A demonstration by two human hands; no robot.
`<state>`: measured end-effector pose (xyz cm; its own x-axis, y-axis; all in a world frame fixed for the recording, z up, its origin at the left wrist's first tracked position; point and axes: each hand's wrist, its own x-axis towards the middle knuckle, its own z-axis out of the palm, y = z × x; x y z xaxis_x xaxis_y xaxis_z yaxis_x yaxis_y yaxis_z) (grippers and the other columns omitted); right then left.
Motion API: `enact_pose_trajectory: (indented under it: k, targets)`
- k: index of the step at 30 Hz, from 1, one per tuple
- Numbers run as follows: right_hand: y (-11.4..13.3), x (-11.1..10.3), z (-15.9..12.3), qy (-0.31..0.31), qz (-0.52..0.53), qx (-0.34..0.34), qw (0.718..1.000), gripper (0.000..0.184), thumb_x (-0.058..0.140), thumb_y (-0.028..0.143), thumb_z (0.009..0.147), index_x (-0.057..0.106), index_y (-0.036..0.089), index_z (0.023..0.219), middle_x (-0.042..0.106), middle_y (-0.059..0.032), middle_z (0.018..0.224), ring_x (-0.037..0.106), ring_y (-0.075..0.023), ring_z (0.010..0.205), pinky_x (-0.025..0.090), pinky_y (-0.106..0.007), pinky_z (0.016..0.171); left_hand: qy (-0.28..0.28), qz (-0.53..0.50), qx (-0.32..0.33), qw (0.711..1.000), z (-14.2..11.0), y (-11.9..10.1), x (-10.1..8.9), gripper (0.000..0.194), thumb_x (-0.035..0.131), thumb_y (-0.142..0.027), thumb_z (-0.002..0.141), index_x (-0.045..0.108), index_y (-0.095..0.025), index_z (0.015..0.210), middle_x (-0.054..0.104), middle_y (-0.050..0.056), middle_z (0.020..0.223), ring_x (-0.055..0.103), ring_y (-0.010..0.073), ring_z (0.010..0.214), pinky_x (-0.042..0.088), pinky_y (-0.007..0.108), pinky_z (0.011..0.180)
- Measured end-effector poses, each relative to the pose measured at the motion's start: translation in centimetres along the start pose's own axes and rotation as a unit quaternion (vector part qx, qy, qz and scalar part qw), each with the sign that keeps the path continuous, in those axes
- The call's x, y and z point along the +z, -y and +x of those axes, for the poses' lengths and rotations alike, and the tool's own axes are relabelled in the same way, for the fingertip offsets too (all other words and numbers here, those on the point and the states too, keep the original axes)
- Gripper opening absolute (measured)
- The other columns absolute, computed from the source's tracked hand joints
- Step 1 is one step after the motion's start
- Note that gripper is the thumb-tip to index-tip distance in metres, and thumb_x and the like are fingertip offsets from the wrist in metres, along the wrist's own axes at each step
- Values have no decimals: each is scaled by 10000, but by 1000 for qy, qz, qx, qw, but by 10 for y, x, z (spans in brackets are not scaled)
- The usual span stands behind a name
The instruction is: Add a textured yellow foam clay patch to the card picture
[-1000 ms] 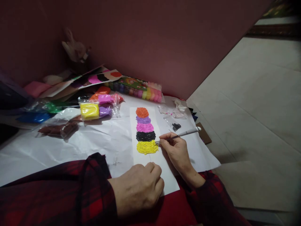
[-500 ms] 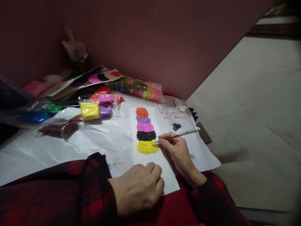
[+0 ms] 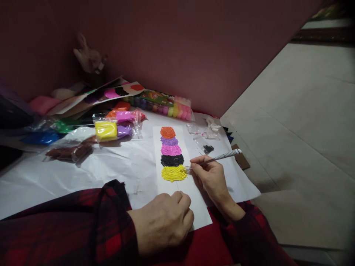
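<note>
In the head view my right hand (image 3: pixel 212 177) pinches a slim fork (image 3: pixel 226 154) with a ribbed handle. Its tines are at the right end of a yellow clay patch (image 3: pixel 173 173), whose surface is grooved. Above that patch, black (image 3: pixel 172 160), pink (image 3: pixel 171 150), purple (image 3: pixel 169 141) and orange (image 3: pixel 168 132) clay patches form a column on a white paper strip (image 3: pixel 195 210). My left hand (image 3: pixel 165 221) rests closed on the strip's lower part, fingers curled under. Whether it holds anything is hidden. A thin line runs from the yellow patch toward its fingertips.
Bagged yellow clay (image 3: pixel 106 131) and brown clay (image 3: pixel 69 152) lie to the left. Behind stands a pack of coloured clay sticks (image 3: pixel 166 105) near the wall. A small bag with black clay (image 3: pixel 208 148) lies to the right, beside the tiled floor (image 3: pixel 299 122).
My right hand and the fork have shifted slightly right, toward the edge of the yellow patch. A bit of yellow clay is raised there. My left hand has stayed in place.
</note>
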<state>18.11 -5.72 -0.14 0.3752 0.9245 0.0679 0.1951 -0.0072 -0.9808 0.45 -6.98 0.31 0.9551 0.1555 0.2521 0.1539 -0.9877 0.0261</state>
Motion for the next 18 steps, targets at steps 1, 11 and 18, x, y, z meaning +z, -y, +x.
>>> enact_pose_trajectory:
  k: [1, 11, 18]
  targets:
    - [0, 1, -1, 5, -14, -5, 1000, 84, 695, 223, 705, 647, 159, 730, 571, 36, 561, 475, -84, 473, 381, -202, 442, -1, 1, -1, 1000, 0, 0, 0, 130, 437, -152, 893, 537, -137, 812, 539, 86, 760, 518, 234, 609, 446, 335, 370]
    - [-1, 4, -5, 40, -15, 4, 999, 104, 695, 250, 723, 655, 157, 746, 633, 2, 640, 574, -131, 596, 457, -249, 579, 6, 4, -4, 1000, -1, 0, 0, 124, 440, -163, 893, 540, -142, 822, 535, 88, 766, 503, 225, 617, 417, 314, 380]
    - [6, 5, -3, 34, 82, 65, 994, 137, 756, 248, 660, 670, 160, 720, 571, 39, 542, 478, -87, 477, 387, -208, 454, 3, -2, -3, 1000, -1, 0, 0, 120, 451, -163, 892, 540, -138, 815, 533, 88, 768, 507, 223, 623, 413, 306, 386]
